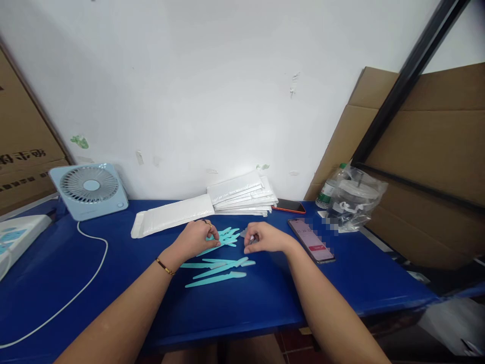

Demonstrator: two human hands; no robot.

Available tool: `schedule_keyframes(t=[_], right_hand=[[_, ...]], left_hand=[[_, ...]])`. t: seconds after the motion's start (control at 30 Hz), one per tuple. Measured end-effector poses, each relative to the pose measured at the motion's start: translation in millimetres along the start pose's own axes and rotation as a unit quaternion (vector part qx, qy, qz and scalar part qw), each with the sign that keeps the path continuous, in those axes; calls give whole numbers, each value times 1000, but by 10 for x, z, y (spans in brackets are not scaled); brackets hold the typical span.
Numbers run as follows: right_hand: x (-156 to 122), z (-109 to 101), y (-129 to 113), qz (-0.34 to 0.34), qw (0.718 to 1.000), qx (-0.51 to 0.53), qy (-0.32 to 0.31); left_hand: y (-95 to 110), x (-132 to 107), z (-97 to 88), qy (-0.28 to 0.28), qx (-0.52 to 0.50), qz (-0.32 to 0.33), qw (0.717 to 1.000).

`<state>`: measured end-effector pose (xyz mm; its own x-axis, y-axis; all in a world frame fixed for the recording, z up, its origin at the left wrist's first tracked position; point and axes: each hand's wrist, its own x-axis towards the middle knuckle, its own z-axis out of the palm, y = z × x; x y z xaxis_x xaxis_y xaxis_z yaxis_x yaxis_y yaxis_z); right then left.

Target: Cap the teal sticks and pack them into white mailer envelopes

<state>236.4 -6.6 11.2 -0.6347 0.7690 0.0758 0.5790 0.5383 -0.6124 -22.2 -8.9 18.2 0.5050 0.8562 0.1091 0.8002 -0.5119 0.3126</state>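
Teal razors [215, 280]: likely light, stiff; grip mid-handle. Your left hand [197, 237] and right hand [266, 236]: can't tell if clamped.

The two forearms, left [127, 308] and right [328, 296], are bare along their visible length. The left wrist carries a narrow bracelet [165, 267], gold-toned with dark segments, seated as a single band. The left hand [195, 238] is ungloved and is fitted with a slim ring [209, 227], gold-toned; its finer detail is too small to resolve. The right hand [267, 236] is ungloved, and its wrist is bare. The upper legs [261, 350] appear in part at the lower edge.
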Motion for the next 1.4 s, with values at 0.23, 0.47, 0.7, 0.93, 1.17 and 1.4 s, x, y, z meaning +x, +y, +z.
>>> schedule_keyframes(t=[0.23, 0.47, 0.7, 0.93, 1.17, 1.4], right_hand=[[38, 80, -88, -21, 995, 27, -94], [-1, -58, 81, 40, 999, 18, 30], [-32, -62, 82, 40, 999, 8, -7], [29, 75, -24, 3, 994, -10, -107], [-3, -48, 139, 65, 996, -20, 53], [23, -42, 151, 66, 990, -37, 116]], left_hand=[[190, -87, 66, -93, -43, 75, 992], [63, -20, 84, -40, -4, 47, 998], [88, -52, 5, -40, 1, 35, 999], [240, -104, 53, -118, -9, 41, 992], [53, -34, -11, -36, 64, 41, 996], [-94, -183, -202, -178, 9, -3, 984]])
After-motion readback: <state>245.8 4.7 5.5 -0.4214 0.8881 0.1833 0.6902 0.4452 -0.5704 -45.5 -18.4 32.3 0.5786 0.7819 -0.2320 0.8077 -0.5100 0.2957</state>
